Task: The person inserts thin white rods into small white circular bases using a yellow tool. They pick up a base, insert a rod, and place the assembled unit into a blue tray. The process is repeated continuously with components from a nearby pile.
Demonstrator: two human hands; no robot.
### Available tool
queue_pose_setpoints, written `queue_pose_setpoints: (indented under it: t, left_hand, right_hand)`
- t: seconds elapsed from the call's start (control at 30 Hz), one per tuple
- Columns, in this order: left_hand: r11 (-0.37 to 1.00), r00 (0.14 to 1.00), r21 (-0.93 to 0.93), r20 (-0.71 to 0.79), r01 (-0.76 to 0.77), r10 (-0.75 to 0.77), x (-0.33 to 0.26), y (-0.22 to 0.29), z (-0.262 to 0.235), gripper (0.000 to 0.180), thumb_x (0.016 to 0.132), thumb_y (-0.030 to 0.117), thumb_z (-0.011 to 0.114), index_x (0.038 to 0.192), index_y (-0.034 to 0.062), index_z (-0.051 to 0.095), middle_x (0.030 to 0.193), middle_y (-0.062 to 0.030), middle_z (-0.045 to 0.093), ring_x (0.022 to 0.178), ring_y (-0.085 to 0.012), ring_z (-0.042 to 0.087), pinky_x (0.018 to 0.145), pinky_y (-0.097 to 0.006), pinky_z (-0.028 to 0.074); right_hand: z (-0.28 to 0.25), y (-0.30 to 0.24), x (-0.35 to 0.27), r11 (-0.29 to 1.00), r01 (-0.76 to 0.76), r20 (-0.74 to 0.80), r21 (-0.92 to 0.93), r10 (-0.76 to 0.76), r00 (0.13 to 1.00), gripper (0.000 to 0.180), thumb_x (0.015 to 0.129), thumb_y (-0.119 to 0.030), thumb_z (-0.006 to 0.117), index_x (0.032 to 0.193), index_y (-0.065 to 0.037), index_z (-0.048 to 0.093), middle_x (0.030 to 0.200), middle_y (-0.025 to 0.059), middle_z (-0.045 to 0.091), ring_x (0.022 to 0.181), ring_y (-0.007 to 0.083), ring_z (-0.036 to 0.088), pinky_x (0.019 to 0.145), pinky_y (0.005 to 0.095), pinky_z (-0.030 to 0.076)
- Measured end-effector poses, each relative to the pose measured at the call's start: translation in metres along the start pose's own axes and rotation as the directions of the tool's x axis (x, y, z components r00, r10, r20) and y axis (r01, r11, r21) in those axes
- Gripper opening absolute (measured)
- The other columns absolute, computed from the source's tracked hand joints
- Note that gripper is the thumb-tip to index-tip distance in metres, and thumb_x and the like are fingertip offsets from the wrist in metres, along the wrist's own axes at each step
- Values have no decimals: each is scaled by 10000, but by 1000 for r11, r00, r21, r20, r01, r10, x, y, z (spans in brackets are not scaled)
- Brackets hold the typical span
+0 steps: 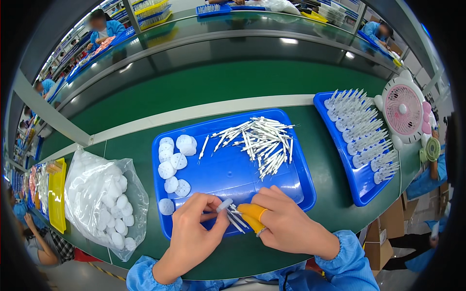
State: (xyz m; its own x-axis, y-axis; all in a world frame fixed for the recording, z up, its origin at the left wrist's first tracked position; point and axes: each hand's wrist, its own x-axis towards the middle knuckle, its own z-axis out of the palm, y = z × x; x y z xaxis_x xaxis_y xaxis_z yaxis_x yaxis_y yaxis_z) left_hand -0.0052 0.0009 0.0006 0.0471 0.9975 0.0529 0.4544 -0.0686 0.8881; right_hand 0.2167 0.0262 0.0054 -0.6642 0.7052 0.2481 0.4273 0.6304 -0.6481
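Long green workbench [204, 87] curving across the view, pale strip [208, 110] along its length. Behind the bench, a grey glossy conveyor rail [218, 46] catching ceiling-light glare. Beyond the rail, blue and yellow trays [153, 10] stacked at further stations; workers in blue coats seated there. At the bench's right end, a pink desk fan [404, 110]. Below that end, what look like cardboard boxes [388, 228] on the floor.
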Motion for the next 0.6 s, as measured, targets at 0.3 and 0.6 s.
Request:
queue_pose_setpoints:
  t: [0.3, 0.6]
  left_hand:
    - [1000, 1000, -3, 11, 15, -15, -3, 1, 2, 150, 879, -19, 784, 980, -56, 680, 952, -152, 710, 850, -242, 764, 788, -346, 672]
    - [990, 991, 86, -62, -110, 116, -7, 1, 5, 158, 850, -11, 791, 986, -31, 714, 928, -145, 698, 783, -271, 757, 716, -349, 633]
  right_hand:
    - [7, 0, 4, 997, -48, 16, -60, 49, 999, 430, 705, 24, 718, 1125, 116, 737, 1006, 151, 590, 941, 325, 570, 839, 440, 466]
    - [24, -9, 4, 996, -77, -177, 47, 84, 981, 358, 655, 77, 712, 1009, 74, 766, 867, 130, 637, 793, 312, 599, 694, 428, 487]
